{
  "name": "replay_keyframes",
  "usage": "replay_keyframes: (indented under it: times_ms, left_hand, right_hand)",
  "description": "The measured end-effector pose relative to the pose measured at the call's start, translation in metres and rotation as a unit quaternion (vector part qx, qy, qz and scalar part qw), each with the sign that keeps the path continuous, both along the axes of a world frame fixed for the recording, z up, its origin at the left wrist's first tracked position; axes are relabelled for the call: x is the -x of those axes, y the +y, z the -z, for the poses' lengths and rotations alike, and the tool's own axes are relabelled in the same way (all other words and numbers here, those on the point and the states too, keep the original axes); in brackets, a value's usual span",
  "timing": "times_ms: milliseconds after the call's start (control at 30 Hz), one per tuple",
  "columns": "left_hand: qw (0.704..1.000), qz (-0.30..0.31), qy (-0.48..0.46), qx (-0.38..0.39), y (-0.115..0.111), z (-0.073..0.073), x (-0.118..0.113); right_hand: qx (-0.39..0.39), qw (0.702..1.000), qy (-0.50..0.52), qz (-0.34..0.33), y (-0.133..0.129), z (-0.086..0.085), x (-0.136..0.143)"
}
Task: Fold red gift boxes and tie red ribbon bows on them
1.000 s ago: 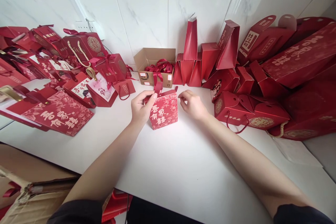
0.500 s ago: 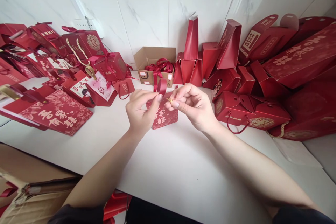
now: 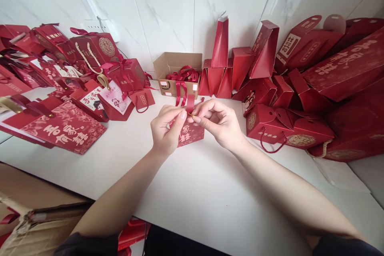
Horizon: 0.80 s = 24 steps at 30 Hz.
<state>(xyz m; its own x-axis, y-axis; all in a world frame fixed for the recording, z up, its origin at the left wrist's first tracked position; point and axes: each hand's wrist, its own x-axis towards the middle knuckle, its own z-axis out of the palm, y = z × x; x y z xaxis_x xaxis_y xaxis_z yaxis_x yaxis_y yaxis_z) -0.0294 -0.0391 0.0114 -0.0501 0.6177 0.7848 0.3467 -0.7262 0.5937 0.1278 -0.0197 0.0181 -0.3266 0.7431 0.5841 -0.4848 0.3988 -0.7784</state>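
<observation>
One red ribbon (image 3: 190, 103) is pinched in the left hand (image 3: 167, 130), one tiny gold bit (image 3: 193, 115) in the right hand (image 3: 223, 125). One floral box (image 3: 193, 135) on the desk (image 3: 186, 188) is kinda blocked by them; one carton (image 3: 173, 88) is seen behind.

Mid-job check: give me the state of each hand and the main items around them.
Left hand: pinching the red strap
Right hand: pinching the gold fastener
Red strap: curved up
Gold fastener: at the fingertips
Patterned box: standing, partly hidden
Cardboard carton: open, ribbons inside, some hanging out
</observation>
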Motion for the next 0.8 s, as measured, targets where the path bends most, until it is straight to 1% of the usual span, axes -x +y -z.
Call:
replay_keyframes:
  times_ms: [233, 400, 533, 667, 800]
  left_hand:
    - [0.999, -0.027, 0.033, -0.023, 0.0015, 0.0021, 0.0]
    - [0.994, -0.076, 0.074, -0.019, 0.0043, 0.0053, 0.001]
    - [0.99, -0.107, 0.082, -0.029, 0.0073, 0.0078, 0.0017]
    - [0.988, -0.103, 0.1, -0.054, 0.0086, 0.0079, 0.0025]
    - [0.986, -0.091, 0.119, -0.075, 0.0086, 0.0075, 0.003]
  right_hand:
    - [-0.047, 0.998, -0.03, 0.038, 0.0003, 0.0035, -0.0016]
    - [-0.063, 0.991, -0.075, 0.089, -0.0009, 0.0012, -0.0043]
    - [-0.102, 0.979, -0.118, 0.13, -0.0029, -0.0007, -0.0067]
    - [-0.131, 0.968, -0.153, 0.151, -0.0034, -0.0004, -0.0085]
    - [-0.152, 0.96, -0.152, 0.182, -0.0026, -0.0015, -0.0092]
